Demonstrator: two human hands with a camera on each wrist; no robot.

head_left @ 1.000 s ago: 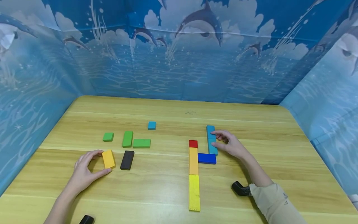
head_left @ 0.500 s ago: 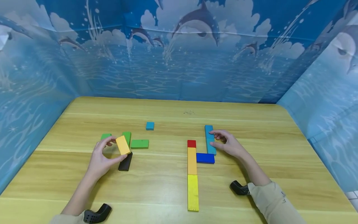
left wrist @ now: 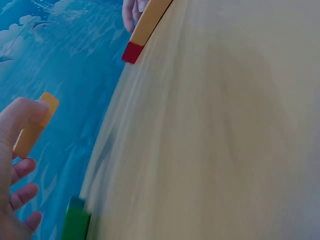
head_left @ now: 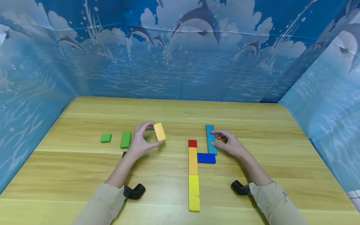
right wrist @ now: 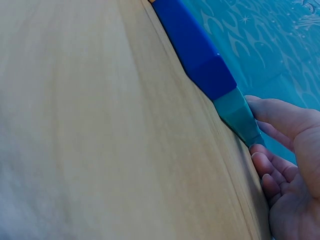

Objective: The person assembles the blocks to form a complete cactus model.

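Note:
My left hand (head_left: 139, 142) holds a light orange block (head_left: 159, 131) between thumb and fingers, raised above the table left of the block row. That row has a red block (head_left: 192, 143) at the far end, an orange block (head_left: 192, 161), then a yellow block (head_left: 194, 192) nearest me. A dark blue block (head_left: 206, 158) juts out to the right from the orange one. From its right end two light blue blocks (head_left: 210, 128) run away from me. My right hand (head_left: 229, 145) touches their right side with thumb and fingertips; in the right wrist view its other fingers are loosely bent.
Left on the wooden table (head_left: 70, 175) lie a small green block (head_left: 106, 138) and a longer green block (head_left: 126, 140). My left hand and arm mostly cover another green block, a small blue block and a black block (head_left: 124, 154). A dolphin-print curtain (head_left: 180, 72) encloses the table.
The left hand has lifted the light orange block from the left side and carried it rightward past the black and green blocks. The right hand stays at the light blue blocks.

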